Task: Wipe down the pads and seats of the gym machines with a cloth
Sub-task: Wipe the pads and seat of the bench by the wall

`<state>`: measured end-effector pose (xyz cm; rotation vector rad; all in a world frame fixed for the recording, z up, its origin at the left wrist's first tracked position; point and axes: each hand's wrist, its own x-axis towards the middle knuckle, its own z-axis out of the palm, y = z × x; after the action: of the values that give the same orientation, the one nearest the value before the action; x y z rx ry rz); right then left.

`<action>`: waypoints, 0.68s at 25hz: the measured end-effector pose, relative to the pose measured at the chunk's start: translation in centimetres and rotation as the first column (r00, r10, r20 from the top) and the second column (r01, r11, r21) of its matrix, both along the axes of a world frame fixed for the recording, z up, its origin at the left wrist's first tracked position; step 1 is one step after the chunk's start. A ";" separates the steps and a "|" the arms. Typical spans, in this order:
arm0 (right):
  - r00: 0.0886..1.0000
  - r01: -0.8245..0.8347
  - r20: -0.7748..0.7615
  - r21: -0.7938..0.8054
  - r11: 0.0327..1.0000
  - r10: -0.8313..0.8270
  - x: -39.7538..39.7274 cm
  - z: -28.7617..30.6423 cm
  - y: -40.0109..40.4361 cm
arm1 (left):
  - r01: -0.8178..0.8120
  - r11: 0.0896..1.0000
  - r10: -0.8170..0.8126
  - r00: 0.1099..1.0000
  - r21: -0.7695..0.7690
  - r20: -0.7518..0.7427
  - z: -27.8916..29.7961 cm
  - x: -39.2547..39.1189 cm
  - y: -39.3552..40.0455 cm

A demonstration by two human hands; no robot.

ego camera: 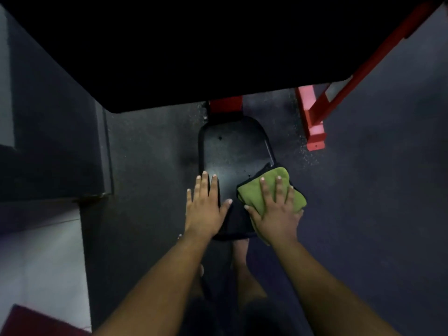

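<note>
A black padded seat (pixel 234 151) of a gym machine lies below me, mounted on a red bracket (pixel 226 106). My right hand (pixel 275 212) presses a folded green cloth (pixel 270 190) flat against the seat's near right edge, fingers spread and straight. My left hand (pixel 206 207) rests flat on the seat's near left edge, fingers straight. A large black pad (pixel 194 49) fills the top of the view above the seat.
A red metal frame leg (pixel 315 117) stands on the dark rubber floor (pixel 150 166) to the right of the seat. A dark block-like structure (pixel 53 141) rises at the left. My bare feet (pixel 242 263) show below the seat.
</note>
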<state>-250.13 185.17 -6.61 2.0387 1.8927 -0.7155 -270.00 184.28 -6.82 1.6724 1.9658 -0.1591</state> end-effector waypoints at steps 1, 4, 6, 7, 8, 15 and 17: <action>1.000 0.014 0.002 0.023 1.000 -0.014 -0.2 -0.6 0.5 | -0.030 1.000 0.030 0.999 0.010 0.022 -1.2 0.2 0.5; 1.000 -0.018 0.012 0.106 0.994 0.017 -0.5 -1.8 2.5 | -0.111 0.992 0.107 0.992 0.053 0.069 -3.9 1.2 1.7; 0.999 -0.048 -0.010 0.147 0.988 0.050 -0.3 -3.0 4.5 | -0.132 0.983 0.130 0.991 0.125 0.023 -5.2 1.9 1.7; 0.997 -0.067 -0.026 0.171 0.983 0.072 -0.3 -3.5 5.8 | -0.135 0.979 0.136 0.991 0.150 0.001 -5.8 2.1 1.5; 0.995 -0.085 -0.038 0.192 0.978 0.094 -0.4 -3.9 7.3 | -0.134 0.977 0.137 0.990 0.168 -0.010 -6.1 2.2 1.4; 0.985 -0.056 -0.154 0.182 0.982 0.084 2.1 -2.8 5.2 | -0.136 0.977 0.141 0.990 0.165 -0.017 -6.3 2.3 1.3; 0.987 0.023 -0.164 0.139 0.990 0.000 3.1 -2.1 0.8 | -0.134 0.979 0.139 0.990 0.152 -0.024 -6.0 2.3 1.4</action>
<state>-247.04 185.97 -8.67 2.1353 2.0778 -0.7953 -267.74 185.63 -12.86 1.6282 2.1572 0.0115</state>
